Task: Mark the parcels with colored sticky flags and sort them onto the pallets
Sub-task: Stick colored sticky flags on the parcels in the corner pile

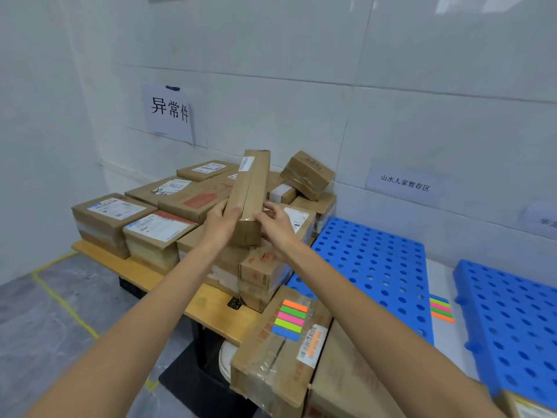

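Cardboard parcel (248, 191), long and slim, stands upright above the stacked boxes (114, 212) on the table (211, 303), my left hand (221, 221) and right hand (275, 224) both gripping its lower end; no flag shows on it, so I judge sorting barely begun

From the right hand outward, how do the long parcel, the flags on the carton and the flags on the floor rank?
1. The long parcel: held in the right hand.
2. The flags on the carton: below, nearer the camera.
3. The flags on the floor: right, beside the blue pallet.
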Demonstrator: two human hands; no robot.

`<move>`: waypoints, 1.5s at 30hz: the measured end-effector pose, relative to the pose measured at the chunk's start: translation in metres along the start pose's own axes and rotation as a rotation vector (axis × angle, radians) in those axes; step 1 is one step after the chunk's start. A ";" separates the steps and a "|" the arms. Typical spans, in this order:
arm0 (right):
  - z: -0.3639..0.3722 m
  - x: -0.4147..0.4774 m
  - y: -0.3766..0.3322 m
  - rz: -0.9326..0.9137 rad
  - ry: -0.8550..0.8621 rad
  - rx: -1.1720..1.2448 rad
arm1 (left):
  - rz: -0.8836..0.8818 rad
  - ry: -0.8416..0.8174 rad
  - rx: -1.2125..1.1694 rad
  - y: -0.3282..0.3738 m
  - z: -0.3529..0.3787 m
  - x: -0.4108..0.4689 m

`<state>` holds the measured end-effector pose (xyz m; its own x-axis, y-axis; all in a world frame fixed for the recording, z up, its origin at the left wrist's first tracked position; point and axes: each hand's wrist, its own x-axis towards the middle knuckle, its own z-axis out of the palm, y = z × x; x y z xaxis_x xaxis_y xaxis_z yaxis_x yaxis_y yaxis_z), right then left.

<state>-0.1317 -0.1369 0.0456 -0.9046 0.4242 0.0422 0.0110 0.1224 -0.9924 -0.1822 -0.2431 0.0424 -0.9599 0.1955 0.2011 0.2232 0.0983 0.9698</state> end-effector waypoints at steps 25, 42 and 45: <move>-0.214 -0.252 0.001 0.193 0.313 0.081 | -0.312 -0.771 -0.156 0.068 0.139 -0.208; -0.262 -0.278 0.037 0.379 0.273 -0.287 | -0.140 -0.982 0.161 0.050 0.160 -0.213; -0.272 -0.276 0.038 0.391 0.311 -0.416 | -0.165 -0.952 0.137 0.049 0.160 -0.209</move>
<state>0.2340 -0.0051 0.0281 -0.6352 0.7404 -0.2200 0.5352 0.2165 -0.8165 0.0567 -0.1229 0.0255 -0.4559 0.8696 -0.1897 0.1739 0.2961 0.9392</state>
